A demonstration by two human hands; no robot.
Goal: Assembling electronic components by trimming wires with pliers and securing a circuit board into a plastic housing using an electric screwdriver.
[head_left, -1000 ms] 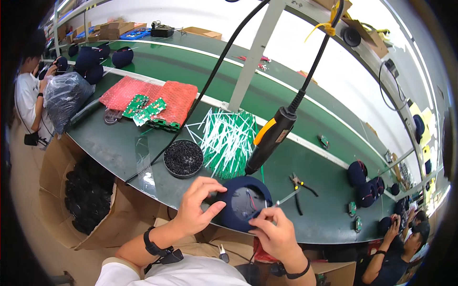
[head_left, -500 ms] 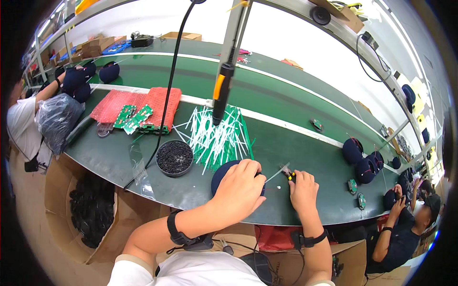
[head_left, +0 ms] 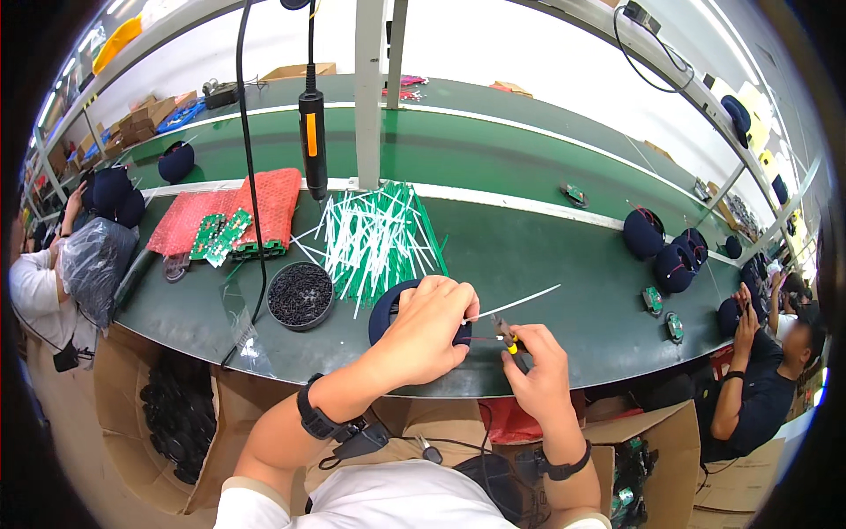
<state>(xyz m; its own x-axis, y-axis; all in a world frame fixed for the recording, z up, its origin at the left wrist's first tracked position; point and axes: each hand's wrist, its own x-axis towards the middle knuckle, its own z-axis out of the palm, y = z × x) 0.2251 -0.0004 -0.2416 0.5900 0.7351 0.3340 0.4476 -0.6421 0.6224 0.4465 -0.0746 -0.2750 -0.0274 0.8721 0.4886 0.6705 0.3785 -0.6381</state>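
Note:
My left hand [head_left: 427,331] is closed over a dark blue rounded housing [head_left: 381,319], which it presses on the bench near the front edge. From under its fingers a long white cable tie [head_left: 527,298] sticks out to the right. A thin red wire [head_left: 480,339] also comes out of the housing on that side. In my right hand [head_left: 542,370] is a pair of small cutters [head_left: 511,344] with yellow and black handles. Their jaws point toward the housing, close to the wire and just below the tie. Whether the jaws touch either one, I cannot tell.
White cable ties [head_left: 374,238] lie heaped on green ones, beside a round tin of black screws [head_left: 300,295]. An electric screwdriver [head_left: 313,141] hangs above. Circuit boards [head_left: 220,236] rest by red bubble wrap [head_left: 273,198]. More blue housings [head_left: 674,266] stand right; co-workers sit either side.
The cutters have moved left, close to the housing, their jaws now turned toward it. More of the white tie shows. The hanging screwdriver has gone from tilted to upright, and the view has shifted.

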